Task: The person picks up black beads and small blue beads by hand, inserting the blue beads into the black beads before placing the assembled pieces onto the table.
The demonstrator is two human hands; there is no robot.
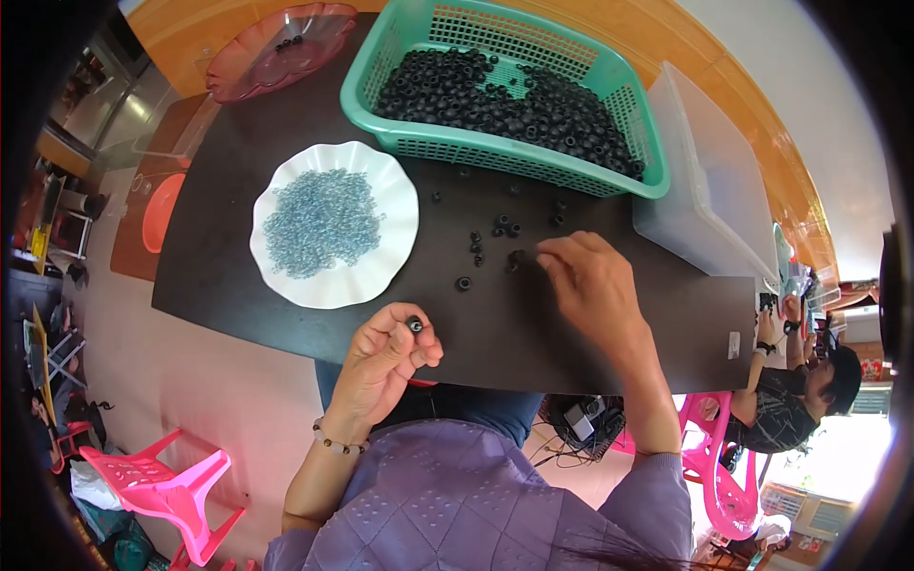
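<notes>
My left hand [388, 357] is raised at the table's near edge. Its thumb and fingers grip a small black ring-like piece [414, 324] with a light centre. Over the table, my right hand [592, 281] reaches in palm down, its thumb and forefinger drawn together. Beside those fingertips lies a black piece [515, 258]; whether they touch it, or pinch another one, I cannot tell. Several loose black pieces [464, 284] are scattered between my hands and the basket. On the left, a white scalloped plate [400, 262] bears a heap of tiny clear bluish rings [322, 224].
A green basket [495, 157] full of black pieces stands at the back of the dark table [214, 219]. To its right is a clear plastic bin [709, 181]; at far left, a red tray [257, 71] with a few pieces. Another person [785, 400] works at right.
</notes>
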